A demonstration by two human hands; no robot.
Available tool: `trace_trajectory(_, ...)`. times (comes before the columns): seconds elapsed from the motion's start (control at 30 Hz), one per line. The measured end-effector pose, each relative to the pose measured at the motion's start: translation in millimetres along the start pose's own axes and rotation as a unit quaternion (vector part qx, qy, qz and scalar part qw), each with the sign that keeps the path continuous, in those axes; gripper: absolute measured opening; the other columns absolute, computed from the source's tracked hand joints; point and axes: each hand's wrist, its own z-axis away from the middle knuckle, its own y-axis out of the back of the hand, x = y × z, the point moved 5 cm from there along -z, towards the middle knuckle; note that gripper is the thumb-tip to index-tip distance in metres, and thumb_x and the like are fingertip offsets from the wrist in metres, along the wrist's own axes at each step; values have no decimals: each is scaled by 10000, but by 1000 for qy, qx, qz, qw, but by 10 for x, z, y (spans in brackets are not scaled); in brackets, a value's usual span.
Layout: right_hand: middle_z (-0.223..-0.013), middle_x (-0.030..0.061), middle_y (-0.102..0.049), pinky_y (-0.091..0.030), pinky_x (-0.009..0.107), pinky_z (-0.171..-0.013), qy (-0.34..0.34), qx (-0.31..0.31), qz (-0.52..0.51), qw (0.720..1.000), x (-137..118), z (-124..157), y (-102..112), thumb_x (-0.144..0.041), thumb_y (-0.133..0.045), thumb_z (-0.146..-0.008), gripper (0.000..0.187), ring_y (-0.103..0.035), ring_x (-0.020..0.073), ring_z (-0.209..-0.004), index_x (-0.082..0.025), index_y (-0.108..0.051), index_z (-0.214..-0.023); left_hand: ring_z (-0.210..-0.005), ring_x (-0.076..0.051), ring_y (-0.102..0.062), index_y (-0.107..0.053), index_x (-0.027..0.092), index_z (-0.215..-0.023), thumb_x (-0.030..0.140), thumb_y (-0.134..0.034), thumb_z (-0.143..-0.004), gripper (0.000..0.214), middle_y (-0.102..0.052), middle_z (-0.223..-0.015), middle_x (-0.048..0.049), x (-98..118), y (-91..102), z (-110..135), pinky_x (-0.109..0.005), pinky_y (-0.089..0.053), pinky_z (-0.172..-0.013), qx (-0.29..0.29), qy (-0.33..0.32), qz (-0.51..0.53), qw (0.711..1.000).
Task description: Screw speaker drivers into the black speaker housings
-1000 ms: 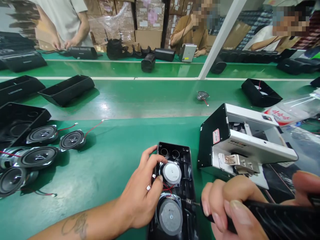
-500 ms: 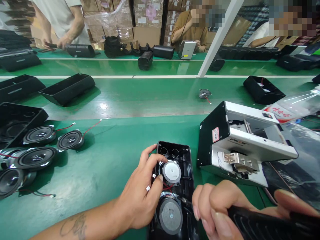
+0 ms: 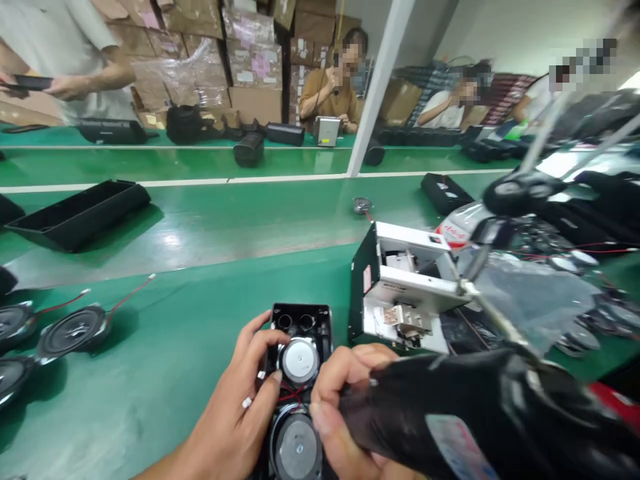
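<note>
My left hand (image 3: 233, 410) is closed on the left wall of a black speaker housing (image 3: 320, 317), its fingertips at the rim of the upper speaker driver (image 3: 299, 361). White wire connectors (image 3: 247, 403) stick out between those fingers. A larger speaker driver (image 3: 299, 448) sits lower in the housing, with red wires between the two. My right hand (image 3: 345, 400) is wrapped round a black electric screwdriver (image 3: 470, 407), held over the housing's right side. The screwdriver's tip is hidden behind my fingers.
A white and black screw feeder (image 3: 410, 283) stands right of the housing. Loose speaker drivers (image 3: 75, 331) lie at the left, with an empty-looking black shell (image 3: 80, 213) behind. Plastic bags (image 3: 525, 300) and parts crowd the right. Co-workers (image 3: 330, 93) sit or stand across the bench.
The view has swung right and up. My right hand has raised and turned the screwdriver, so its body now shows upright and larger. My left hand keeps its hold on the housing.
</note>
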Motion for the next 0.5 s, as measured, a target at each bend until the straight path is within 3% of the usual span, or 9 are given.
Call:
trace_trajectory(0.1,-691,-17,-538,-560,412,-690,9,19,-8,1000,22,12,-32,-355,-668,-985,82,-558,241,-696,-292,-623,-1009,-1743,-356,-279,-632,323,-1369,436,-357,-1207,338,-419,-1769,-108,-24,-2,6,-658,-362,-1357,21,22,12,999)
trace_trajectory(0.17,-712,-32,-589,-551,377,-581,16,18,-27,999,-27,-11,-32,-321,-704,-991,308,-557,213,-611,-292,-608,-1282,-1747,-365,-270,-647,324,-1365,478,-355,-1204,366,-407,-1784,-100,-43,-5,4,-671,-326,-1376,28,25,20,999)
trace_trajectory(0.23,-706,-53,-571,-497,328,-485,18,30,-68,997,-133,-90,44,-316,-661,-1053,301,-518,173,-520,-302,-584,-1343,-1750,-376,-259,-667,324,-1352,503,-368,-1193,383,-410,-1790,-92,-69,1,1,-689,-286,-1391,35,28,23,999)
trace_trajectory(0.3,-697,-79,-502,-448,289,-461,12,90,-144,985,-240,-232,253,-279,-574,-1117,125,-456,129,-466,-320,-622,-1224,-1745,-386,-269,-682,326,-1341,508,-377,-1184,388,-415,-1793,-89,-94,12,4,-719,-266,-1387,41,38,24,998)
trace_trajectory(0.37,-685,-101,-446,-448,274,-495,9,181,-210,961,-280,-404,561,-212,-571,-1117,129,-398,94,-443,-308,-637,-1062,-1726,-396,-310,-693,329,-1328,506,-375,-1182,392,-409,-1799,-88,-98,16,10,-739,-296,-1365,41,48,26,998)
trace_trajectory(0.43,-644,-90,-429,-460,294,-521,40,222,-135,965,-282,-575,837,-210,-673,-1021,223,-411,89,-452,-243,-571,-825,-1699,-404,-360,-697,335,-1320,508,-370,-1186,393,-386,-1811,-80,-74,10,12,-739,-354,-1334,38,53,30,997)
trace_trajectory(0.5,-635,-65,-482,-478,322,-573,38,224,-96,969,-178,-703,1006,-201,-706,-993,260,-495,115,-521,-231,-565,-776,-1691,-400,-371,-685,341,-1333,500,-368,-1191,382,-359,-1822,-75,-38,3,3,-739,-376,-1318,38,54,35,997)
